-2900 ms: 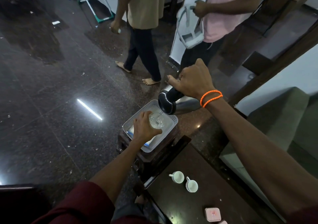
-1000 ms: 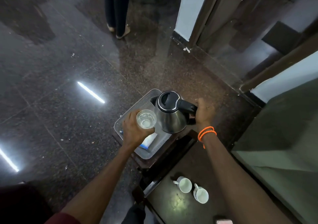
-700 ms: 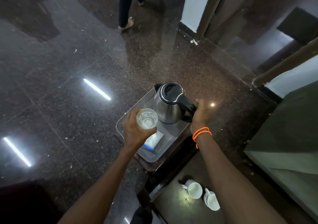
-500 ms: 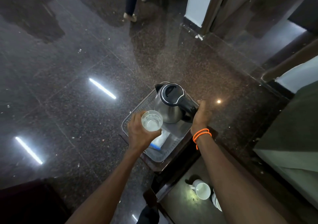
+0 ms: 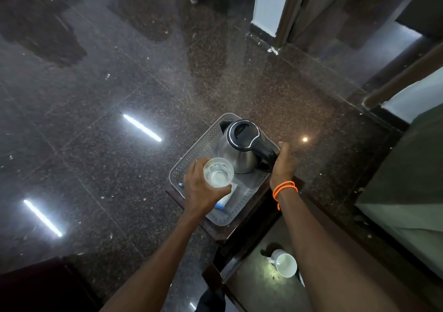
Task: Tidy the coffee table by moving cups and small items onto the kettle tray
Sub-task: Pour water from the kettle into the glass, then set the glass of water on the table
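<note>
A steel kettle (image 5: 239, 148) with a black lid stands upright on the clear plastic tray (image 5: 249, 191). My left hand (image 5: 201, 191) is shut on a clear glass (image 5: 218, 172) with a little water in it, held over the tray's near left part. My right hand (image 5: 284, 165), with an orange band at the wrist, lies against the kettle's black handle with its fingers stretched out. A white cup (image 5: 284, 265) stands on the dark coffee table (image 5: 251, 287) below; my right arm hides most of a second cup beside it.
A blue and white packet (image 5: 225, 201) lies in the tray under my left hand. The tray rests on a small dark wooden stand (image 5: 239, 232). Grey upholstery (image 5: 407, 191) fills the right side. Polished dark floor spreads to the left, with dark furniture (image 5: 36, 285) at the lower left.
The kettle came down from a tilted, lifted pose and now stands on the tray. My right hand's fingers have loosened from the handle. The glass stayed in my left hand.
</note>
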